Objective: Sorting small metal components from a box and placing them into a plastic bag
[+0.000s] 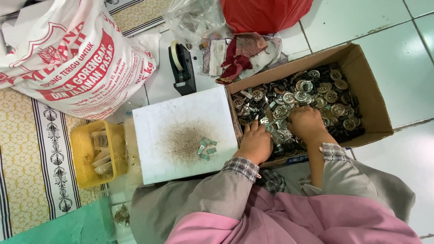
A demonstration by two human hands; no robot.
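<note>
At the bottom of the view, grey sleeves with checked cuffs over a pink garment lead up to both hands. The left hand point(255, 143) rests at the near left corner of a cardboard box point(371, 97), its fingers curled down among the metal parts point(307, 97) that fill it; whether its grip holds a piece cannot be told. The right hand point(306, 123) lies just beside it, deeper in the pile, fingers buried in the parts, and its grip cannot be told either. The parts are round silvery discs mixed with dark pieces, heaped across the box floor.

Left of the box, touching its side, sits a white board point(181, 135) with a brownish stain at its middle and a few small metal clips point(205, 148) lying on it near the left hand. Further left stands a yellow plastic tub point(80, 156) on a patterned mat point(27, 158).

Beyond the board is a black tape dispenser point(183, 68), then scraps of cloth point(239, 56), a large printed white sack point(68, 54), a clear plastic bag point(194, 18) and a red bag point(264, 13) on the tiled floor point(398, 45).
</note>
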